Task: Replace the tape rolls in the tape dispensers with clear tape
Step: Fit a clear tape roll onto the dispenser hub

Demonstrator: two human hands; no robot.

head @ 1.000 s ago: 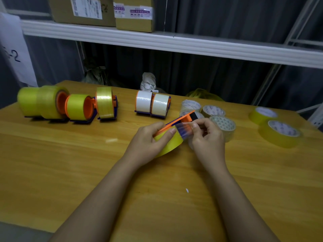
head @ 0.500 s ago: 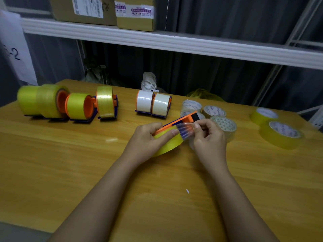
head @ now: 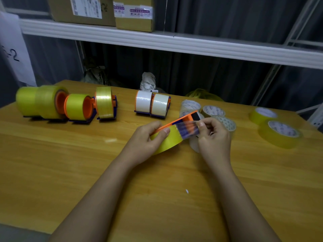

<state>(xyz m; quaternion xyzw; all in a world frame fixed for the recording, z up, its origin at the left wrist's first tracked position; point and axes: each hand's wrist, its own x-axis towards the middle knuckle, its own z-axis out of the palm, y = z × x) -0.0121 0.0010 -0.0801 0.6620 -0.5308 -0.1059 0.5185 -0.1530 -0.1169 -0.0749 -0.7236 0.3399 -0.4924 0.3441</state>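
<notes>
Your two bare forearms are reaching forward over a smooth, honey-coloured wooden table (head: 52,172), meeting near its middle. Your left hand (head: 145,142) is curling round an orange plastic tape dispenser (head: 176,122) loaded with a glossy yellow tape roll (head: 167,139), thumb lying along the roll's face. The dispenser's long axis is slanting up and away to the right, its black end (head: 194,117) pointing toward the far right. Your right hand (head: 214,137) is pinching the free end of a clear strip of tape (head: 187,130) pulled across the dispenser's front. Just behind your right hand, about four loose clear tape rolls (head: 212,110) are lying flat in a cluster; some are partly hidden. Farther right, two flat yellow rolls (head: 279,135) are sitting close together. Toward the far edge, two white rolls (head: 152,104) are standing side by side in dispensers with blue bases, and to the left a row of four upright yellow rolls (head: 45,102) is standing on orange hubs. Beyond, a white shelf (head: 174,42) is carrying two cardboard boxes (head: 134,14).
</notes>
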